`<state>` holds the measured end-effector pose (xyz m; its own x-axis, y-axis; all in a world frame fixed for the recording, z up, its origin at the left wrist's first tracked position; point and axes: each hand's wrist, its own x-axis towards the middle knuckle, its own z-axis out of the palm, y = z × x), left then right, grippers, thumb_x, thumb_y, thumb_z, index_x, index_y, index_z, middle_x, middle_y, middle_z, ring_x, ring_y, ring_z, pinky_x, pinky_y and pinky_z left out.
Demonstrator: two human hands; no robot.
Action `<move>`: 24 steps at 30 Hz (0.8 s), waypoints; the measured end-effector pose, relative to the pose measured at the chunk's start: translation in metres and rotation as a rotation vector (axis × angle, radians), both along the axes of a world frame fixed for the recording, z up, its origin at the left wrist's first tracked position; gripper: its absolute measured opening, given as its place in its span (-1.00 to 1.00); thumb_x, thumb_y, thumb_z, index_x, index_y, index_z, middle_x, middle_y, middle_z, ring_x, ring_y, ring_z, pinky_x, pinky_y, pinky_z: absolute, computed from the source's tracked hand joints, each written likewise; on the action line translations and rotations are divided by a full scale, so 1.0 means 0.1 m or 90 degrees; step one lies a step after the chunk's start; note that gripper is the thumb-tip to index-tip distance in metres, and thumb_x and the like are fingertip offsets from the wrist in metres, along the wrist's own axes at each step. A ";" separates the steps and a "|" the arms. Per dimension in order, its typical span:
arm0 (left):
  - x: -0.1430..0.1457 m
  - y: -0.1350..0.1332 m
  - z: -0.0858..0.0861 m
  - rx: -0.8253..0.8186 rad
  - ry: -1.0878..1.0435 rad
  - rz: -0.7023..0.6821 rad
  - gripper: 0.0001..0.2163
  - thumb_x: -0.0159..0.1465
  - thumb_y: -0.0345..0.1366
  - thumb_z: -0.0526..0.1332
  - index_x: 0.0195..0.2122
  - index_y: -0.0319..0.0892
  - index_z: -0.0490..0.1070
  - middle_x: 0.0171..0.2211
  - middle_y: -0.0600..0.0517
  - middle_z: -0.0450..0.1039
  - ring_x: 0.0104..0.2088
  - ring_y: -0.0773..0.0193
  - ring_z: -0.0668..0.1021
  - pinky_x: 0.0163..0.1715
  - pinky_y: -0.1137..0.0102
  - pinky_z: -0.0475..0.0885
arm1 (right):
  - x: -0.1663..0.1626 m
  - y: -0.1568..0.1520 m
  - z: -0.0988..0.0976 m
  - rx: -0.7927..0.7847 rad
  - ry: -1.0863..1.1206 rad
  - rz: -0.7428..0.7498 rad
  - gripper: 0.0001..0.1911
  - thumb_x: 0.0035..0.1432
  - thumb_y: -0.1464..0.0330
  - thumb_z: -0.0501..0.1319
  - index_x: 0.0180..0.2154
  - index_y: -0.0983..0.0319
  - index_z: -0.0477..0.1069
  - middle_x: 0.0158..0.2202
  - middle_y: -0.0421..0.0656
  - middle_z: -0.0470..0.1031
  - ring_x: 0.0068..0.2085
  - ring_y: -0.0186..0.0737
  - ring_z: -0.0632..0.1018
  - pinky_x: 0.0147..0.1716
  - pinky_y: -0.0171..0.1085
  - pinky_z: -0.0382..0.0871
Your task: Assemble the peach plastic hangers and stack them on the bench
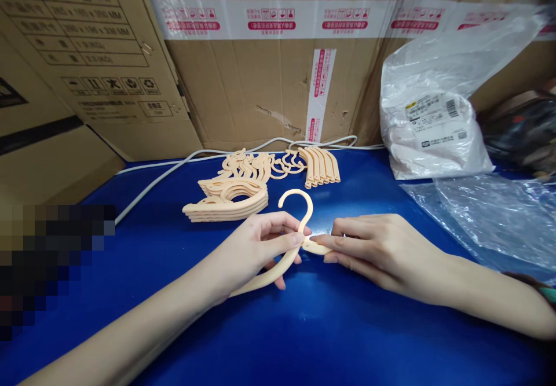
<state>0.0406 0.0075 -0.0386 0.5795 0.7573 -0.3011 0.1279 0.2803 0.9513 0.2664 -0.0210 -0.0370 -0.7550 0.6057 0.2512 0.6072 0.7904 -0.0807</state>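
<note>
Between my hands is a cream plastic hanger, its hook curving up and away from me. My left hand grips it just below the hook, thumb on top, and one long arm of it runs down under my wrist. With fingers pressed together, my right hand holds a short cream hanger arm whose end meets the hanger at the base of the hook. Whether the two are joined, I cannot tell. Beyond my left hand lies a stack of folded cream hanger parts.
Behind the stack are loose hook pieces and a row of curved arm pieces. A white cable crosses the blue table. Cardboard boxes wall the back and left. At right are a white plastic bag and clear film.
</note>
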 end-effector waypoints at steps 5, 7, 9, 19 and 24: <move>-0.01 0.00 -0.01 0.007 0.000 -0.010 -0.85 0.22 -0.23 0.27 -0.26 -0.18 0.45 -0.46 0.06 0.40 -0.45 0.35 0.47 -0.64 0.57 0.49 | -0.01 -0.01 0.00 -0.017 0.010 -0.007 -0.64 0.41 0.30 -0.07 -0.06 0.25 0.46 -0.39 -0.17 0.42 -0.42 -0.33 0.45 -0.45 -0.33 0.18; -0.01 0.01 -0.01 0.011 0.003 -0.010 -0.85 0.21 -0.23 0.27 -0.26 -0.19 0.45 -0.46 0.06 0.40 -0.43 0.34 0.48 -0.64 0.57 0.48 | -0.01 -0.01 0.01 -0.038 0.011 -0.013 -0.64 0.41 0.29 -0.07 -0.07 0.25 0.46 -0.39 -0.17 0.42 -0.42 -0.33 0.45 -0.45 -0.33 0.18; -0.01 0.01 -0.02 0.013 0.004 -0.011 -0.84 0.21 -0.23 0.27 -0.26 -0.19 0.44 -0.46 0.06 0.39 -0.40 0.32 0.48 -0.63 0.56 0.49 | -0.02 -0.02 0.00 -0.061 0.010 -0.020 -0.64 0.40 0.29 -0.06 -0.09 0.24 0.47 -0.39 -0.17 0.41 -0.43 -0.33 0.45 -0.46 -0.33 0.18; 0.00 0.02 -0.05 -0.009 0.013 -0.019 -0.78 0.24 -0.26 0.23 -0.14 -0.25 0.44 -0.40 -0.02 0.53 -0.51 0.34 0.56 -0.62 0.55 0.48 | -0.02 -0.03 -0.01 -0.113 0.012 -0.044 -0.65 0.40 0.28 -0.06 -0.12 0.22 0.47 -0.35 -0.17 0.44 -0.39 -0.32 0.49 -0.45 -0.33 0.20; 0.02 0.03 -0.06 -0.018 0.008 -0.030 -0.70 0.25 -0.26 0.22 -0.04 -0.28 0.45 -0.27 -0.13 0.58 -0.54 0.34 0.59 -0.64 0.57 0.45 | -0.04 -0.04 -0.02 -0.140 0.016 -0.047 -0.67 0.40 0.30 -0.06 -0.15 0.21 0.46 -0.34 -0.16 0.45 -0.38 -0.33 0.50 -0.44 -0.34 0.22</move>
<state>0.0427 0.0108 -0.0447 0.6097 0.7210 -0.3292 0.1535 0.3000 0.9415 0.2627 -0.0250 -0.0385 -0.7018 0.7012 0.1256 0.6581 0.7056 -0.2625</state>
